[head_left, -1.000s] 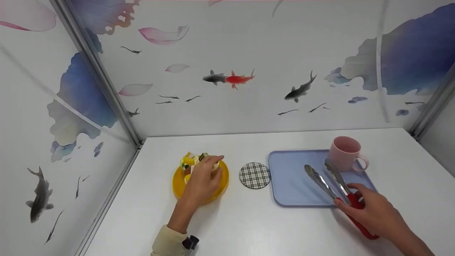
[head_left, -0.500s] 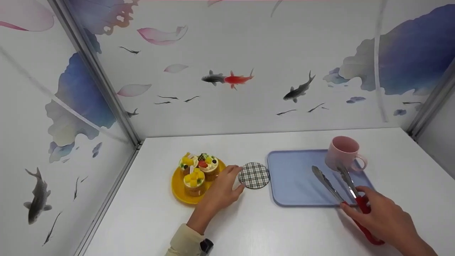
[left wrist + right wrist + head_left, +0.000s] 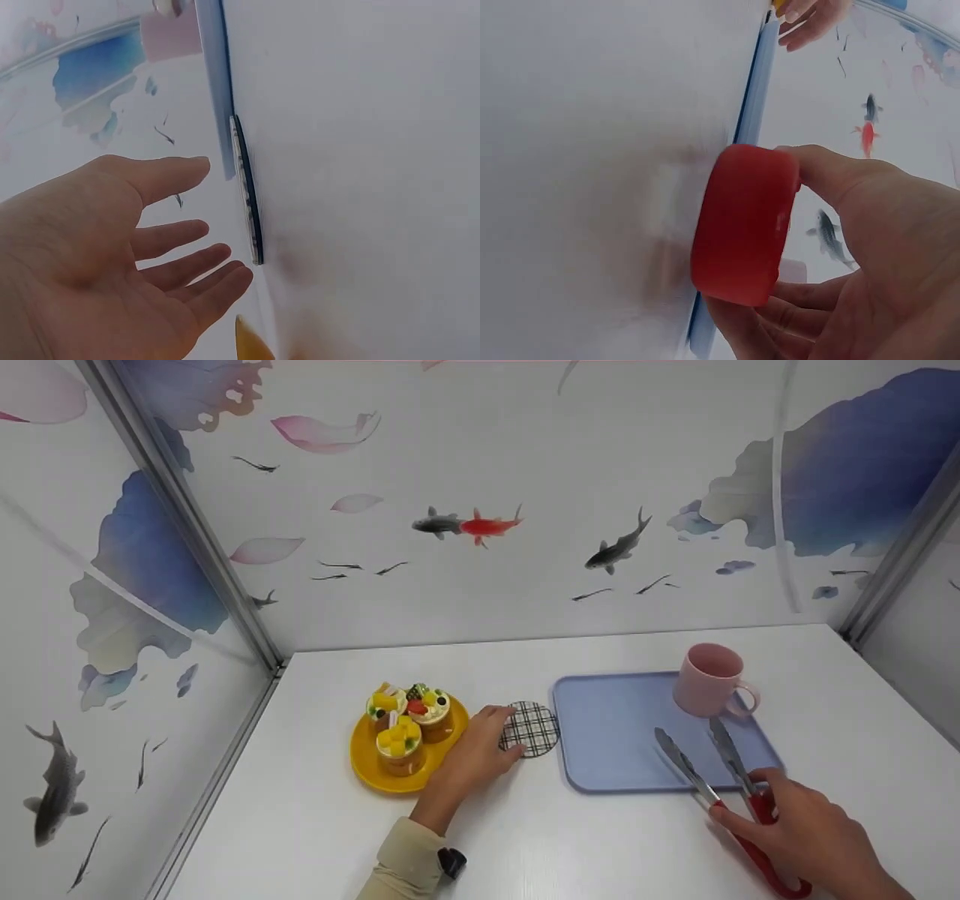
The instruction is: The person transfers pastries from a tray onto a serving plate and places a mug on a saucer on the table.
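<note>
My left hand hovers at the left edge of a round plaid coaster, fingers spread and relaxed. The left wrist view shows a gap between the fingers and the coaster, with nothing in the palm. My right hand grips tongs with red handles and metal tips; the tips stand apart over the front right of a blue tray. In the right wrist view the red handle end sits between thumb and fingers.
A yellow plate to the left bears three fruit-topped cupcakes. On the tray's back right corner stands a pink mug, handle to the right. A printed wall rises behind the white table.
My left hand has moved right, from above the cupcakes to the coaster's left edge. My right hand has drawn the tongs slightly nearer the front. The head view has shifted a little.
</note>
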`<action>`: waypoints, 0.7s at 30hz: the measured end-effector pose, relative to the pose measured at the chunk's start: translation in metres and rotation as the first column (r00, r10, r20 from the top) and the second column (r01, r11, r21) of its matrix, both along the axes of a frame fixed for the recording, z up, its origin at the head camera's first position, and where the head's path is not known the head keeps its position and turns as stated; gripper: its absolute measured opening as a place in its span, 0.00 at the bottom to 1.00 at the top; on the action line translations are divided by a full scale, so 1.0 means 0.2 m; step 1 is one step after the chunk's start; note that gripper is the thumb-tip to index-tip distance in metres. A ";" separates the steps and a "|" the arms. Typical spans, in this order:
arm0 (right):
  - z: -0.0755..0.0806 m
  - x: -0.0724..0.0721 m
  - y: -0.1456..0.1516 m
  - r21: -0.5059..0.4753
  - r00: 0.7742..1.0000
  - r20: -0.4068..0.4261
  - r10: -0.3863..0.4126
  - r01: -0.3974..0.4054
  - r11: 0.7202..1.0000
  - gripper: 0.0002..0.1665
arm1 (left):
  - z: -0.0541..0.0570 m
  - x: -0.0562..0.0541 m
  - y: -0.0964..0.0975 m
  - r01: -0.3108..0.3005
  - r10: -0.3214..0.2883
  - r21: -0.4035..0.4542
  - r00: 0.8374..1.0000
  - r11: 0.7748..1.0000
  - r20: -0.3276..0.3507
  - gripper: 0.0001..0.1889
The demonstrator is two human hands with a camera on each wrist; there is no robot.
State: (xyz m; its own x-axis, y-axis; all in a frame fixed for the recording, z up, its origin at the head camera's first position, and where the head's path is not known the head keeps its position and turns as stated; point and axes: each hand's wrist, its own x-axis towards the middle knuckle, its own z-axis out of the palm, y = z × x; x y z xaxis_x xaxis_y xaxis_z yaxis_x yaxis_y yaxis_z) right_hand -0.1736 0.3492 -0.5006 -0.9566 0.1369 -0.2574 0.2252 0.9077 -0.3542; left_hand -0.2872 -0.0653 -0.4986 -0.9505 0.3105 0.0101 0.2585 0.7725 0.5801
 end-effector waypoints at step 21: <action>0.09 -0.07 0.05 0.031 0.993 -0.112 0.036 -0.033 0.999 0.63 | -0.01 -0.03 0.01 -0.033 0.032 0.019 0.996 0.999 0.080 0.37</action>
